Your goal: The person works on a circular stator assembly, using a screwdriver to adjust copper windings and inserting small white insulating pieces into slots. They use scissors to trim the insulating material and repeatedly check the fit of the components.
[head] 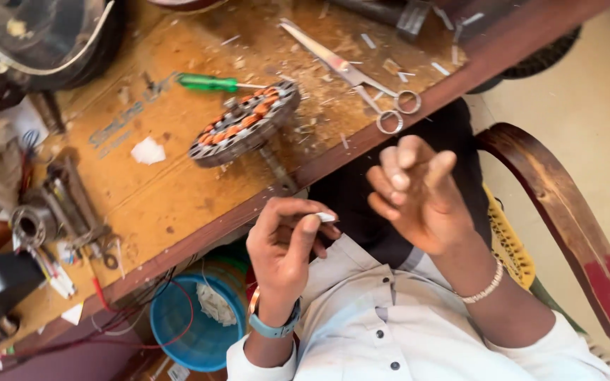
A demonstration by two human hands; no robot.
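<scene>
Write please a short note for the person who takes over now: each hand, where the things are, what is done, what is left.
Left hand: raised below the bench edge, pinching a small white slip between thumb and finger.
Right hand: raised beside it, fingers loosely spread, holding nothing.
Stator: lies tilted on the bench, copper coils showing in its slots, untouched.
Scissors to its right, green screwdriver behind it, both lying free among white scraps.
Done: cannot tell how many slots are already lined.
Left: the slip is not yet in the stator; neither hand touches it.
</scene>
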